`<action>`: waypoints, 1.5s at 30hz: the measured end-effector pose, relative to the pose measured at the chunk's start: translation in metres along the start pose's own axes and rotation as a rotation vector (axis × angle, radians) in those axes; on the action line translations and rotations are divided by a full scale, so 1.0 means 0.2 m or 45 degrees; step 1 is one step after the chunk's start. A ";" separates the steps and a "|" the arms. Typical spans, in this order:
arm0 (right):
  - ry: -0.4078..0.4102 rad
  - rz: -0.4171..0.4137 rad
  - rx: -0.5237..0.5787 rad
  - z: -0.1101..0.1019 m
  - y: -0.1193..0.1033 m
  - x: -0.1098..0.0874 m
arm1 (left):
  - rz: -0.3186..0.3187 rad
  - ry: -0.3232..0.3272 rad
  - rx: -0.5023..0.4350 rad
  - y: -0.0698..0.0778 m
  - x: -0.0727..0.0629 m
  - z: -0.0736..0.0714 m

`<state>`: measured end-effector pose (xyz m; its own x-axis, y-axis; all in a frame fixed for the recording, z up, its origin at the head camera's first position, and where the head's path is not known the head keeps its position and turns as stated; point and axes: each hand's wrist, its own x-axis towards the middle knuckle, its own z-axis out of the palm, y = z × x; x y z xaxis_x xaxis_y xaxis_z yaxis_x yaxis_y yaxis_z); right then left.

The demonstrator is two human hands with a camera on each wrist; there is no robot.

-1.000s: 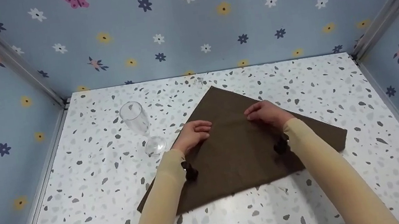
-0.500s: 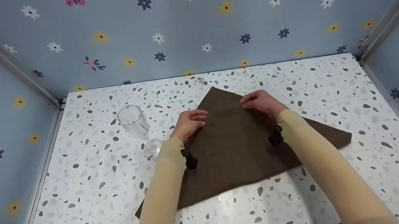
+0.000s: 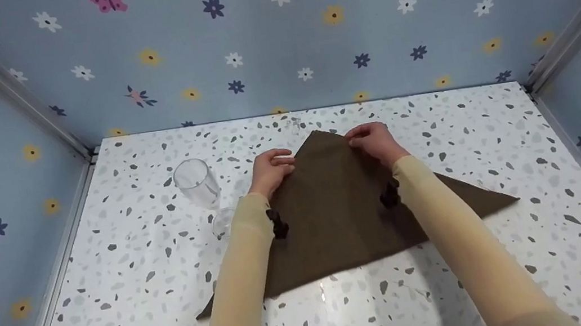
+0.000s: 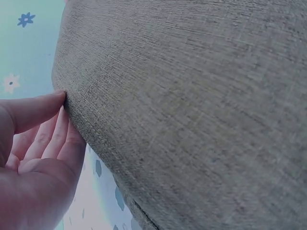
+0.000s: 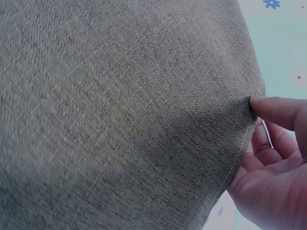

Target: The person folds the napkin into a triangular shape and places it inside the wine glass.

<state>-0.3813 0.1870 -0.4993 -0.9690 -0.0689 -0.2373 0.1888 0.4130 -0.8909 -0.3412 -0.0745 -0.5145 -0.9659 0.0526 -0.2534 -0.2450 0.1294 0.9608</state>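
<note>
From the head, reaches both arms forward over brown cloth on the table; at left wrist, pinches one edge thumb-over-fingers in the left hand; at right wrist, pinches the opposite edge likewise in the right hand.

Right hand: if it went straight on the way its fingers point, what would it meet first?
Likely the brown cloth, near its far corner: the right hand pinches its edge. Depth is unclear.
</note>
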 end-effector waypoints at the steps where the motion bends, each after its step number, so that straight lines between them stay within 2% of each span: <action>1: 0.006 0.008 0.005 0.00 0.00 0.01 | -0.011 0.004 0.003 0.00 0.00 0.00; 7: 0.034 0.036 -0.021 -0.01 0.00 0.03 | -0.060 0.025 0.059 -0.02 -0.02 -0.02; 11: 0.000 0.052 -0.032 -0.01 0.02 0.04 | -0.087 0.051 0.099 -0.04 -0.01 -0.03; 18: -0.049 -0.001 -0.024 -0.02 0.05 0.03 | -0.142 0.077 0.118 -0.05 -0.01 -0.03; 23: -0.056 0.049 -0.129 -0.07 0.09 0.00 | -0.163 0.065 0.111 -0.05 -0.03 -0.05; 30: -0.081 0.075 -0.148 -0.16 0.15 -0.04 | -0.154 0.072 0.135 -0.08 -0.06 -0.08; 36: -0.044 0.048 -0.115 -0.19 0.18 -0.04 | -0.138 0.086 0.153 -0.08 -0.06 -0.09; 45: 0.050 0.036 -0.031 -0.15 0.17 -0.04 | -0.153 0.131 0.164 -0.09 -0.06 -0.09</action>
<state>-0.3719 0.2288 -0.5171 -0.9688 -0.0216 -0.2468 0.2130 0.4365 -0.8741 -0.3278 -0.0960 -0.5264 -0.9354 -0.0717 -0.3461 -0.3527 0.2547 0.9004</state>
